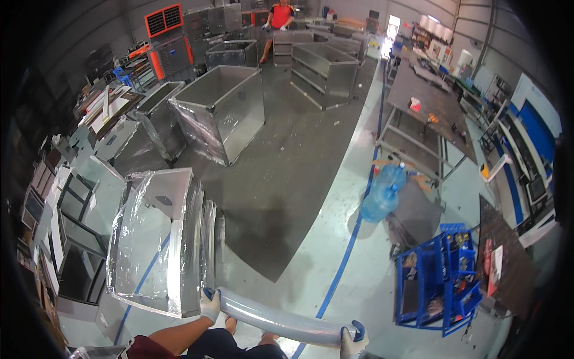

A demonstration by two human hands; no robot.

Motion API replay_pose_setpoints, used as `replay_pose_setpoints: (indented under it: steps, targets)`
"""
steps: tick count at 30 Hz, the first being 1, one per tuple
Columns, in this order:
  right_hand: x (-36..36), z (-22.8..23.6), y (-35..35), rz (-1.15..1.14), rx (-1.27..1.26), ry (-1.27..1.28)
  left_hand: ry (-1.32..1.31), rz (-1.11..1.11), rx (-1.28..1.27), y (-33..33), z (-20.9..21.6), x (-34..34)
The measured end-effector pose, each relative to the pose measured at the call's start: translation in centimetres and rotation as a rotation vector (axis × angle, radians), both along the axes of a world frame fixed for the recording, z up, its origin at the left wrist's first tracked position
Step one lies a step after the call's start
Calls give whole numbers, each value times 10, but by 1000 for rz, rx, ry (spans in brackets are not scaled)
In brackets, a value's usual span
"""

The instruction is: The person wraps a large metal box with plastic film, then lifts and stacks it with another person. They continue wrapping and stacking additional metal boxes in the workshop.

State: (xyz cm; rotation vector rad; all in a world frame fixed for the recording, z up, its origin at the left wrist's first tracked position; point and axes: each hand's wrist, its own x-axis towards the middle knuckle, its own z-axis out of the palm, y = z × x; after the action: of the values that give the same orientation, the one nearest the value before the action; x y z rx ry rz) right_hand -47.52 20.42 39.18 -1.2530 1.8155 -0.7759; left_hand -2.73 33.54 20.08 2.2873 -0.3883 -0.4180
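Observation:
A long roll of clear stretch film (pixel 278 321) lies crosswise in front of my body, low in the view. My left hand (pixel 210 306), in a pale glove with blue at the fingers, grips its left end. The right end is held by my right hand (pixel 354 341), gloved the same way. Close beside my left hand stands a sheet-metal frame (pixel 182 239) wrapped in shiny clear film, with several thin metal edges along its right side. My right forearm is mostly out of view.
Open metal boxes (pixel 224 107) stand ahead on a dark floor mat (pixel 287 161). Blue water bottles (pixel 382 194) and a blue tool cart (pixel 439 281) are to the right, beyond them a long workbench (pixel 427 105). A person in a red shirt (pixel 280 16) is far ahead.

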Motion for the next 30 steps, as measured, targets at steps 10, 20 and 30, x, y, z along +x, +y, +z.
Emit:
replay_pose_setpoints:
  steps: [10, 20, 30]
  targets:
    - [-1, 166, -71, 460, -725, 586, 293, -1062, 483, -116, -3, -101]
    - [-15, 192, -134, 151, -660, 955, 381, -237, 682, -77, -36, 107]
    - [37, 135, -222, -73, -353, 1136, 567, -674, 643, -247, -75, 160]
